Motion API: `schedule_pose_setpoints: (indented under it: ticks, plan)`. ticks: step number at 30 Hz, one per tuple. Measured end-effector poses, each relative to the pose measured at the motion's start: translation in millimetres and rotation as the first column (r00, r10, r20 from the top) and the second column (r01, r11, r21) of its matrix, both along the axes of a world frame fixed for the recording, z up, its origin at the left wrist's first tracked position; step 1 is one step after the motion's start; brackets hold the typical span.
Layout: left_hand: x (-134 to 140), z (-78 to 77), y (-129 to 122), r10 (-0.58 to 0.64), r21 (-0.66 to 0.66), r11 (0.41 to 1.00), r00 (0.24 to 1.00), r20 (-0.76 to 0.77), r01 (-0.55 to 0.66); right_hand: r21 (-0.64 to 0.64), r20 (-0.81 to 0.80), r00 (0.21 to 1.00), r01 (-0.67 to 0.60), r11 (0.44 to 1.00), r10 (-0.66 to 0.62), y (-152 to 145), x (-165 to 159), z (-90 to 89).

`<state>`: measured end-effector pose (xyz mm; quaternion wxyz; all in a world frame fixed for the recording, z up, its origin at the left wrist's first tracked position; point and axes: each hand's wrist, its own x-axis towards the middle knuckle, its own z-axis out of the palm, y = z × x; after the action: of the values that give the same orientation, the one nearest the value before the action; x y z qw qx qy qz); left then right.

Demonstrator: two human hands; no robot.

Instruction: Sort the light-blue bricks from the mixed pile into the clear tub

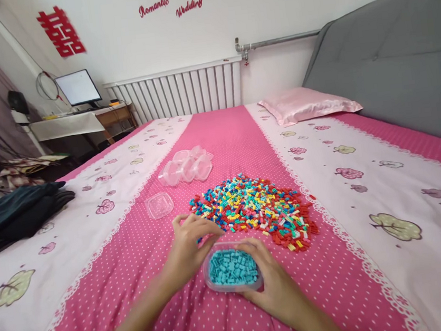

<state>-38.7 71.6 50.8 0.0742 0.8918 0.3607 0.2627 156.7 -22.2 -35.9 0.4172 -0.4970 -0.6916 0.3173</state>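
Note:
A clear plastic tub [212,289] holds many small teal building bricks [232,267]. My right hand [268,274] grips its right side, thumb along the near edge and fingers over the far rim. Just above the tub's far left edge is my left hand [193,240], fingers bent toward the thumb in a loose pinch; anything between the tips is too small to make out. Beyond both hands a wide pile of mixed-colour building bricks [255,206] spreads over the pink bedcover [220,133], with red ones mostly at its right side.
A clear lid [160,205] lies left of the pile. Several more clear plastic containers [186,165] are grouped behind it. Dark folded clothes [14,210] rest at the bed's left edge. A pink pillow [309,104] lies near the grey headboard [395,55].

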Motion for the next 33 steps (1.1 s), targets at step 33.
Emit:
schedule_pose_setpoints:
  ticks: [33]
  plan:
    - [40, -11.2, -38, -0.219, -0.162, 0.970, 0.937, -0.273, 0.179, 0.007, -0.064, 0.998, -0.001, 1.000, 0.001, 0, 0, 7.9]
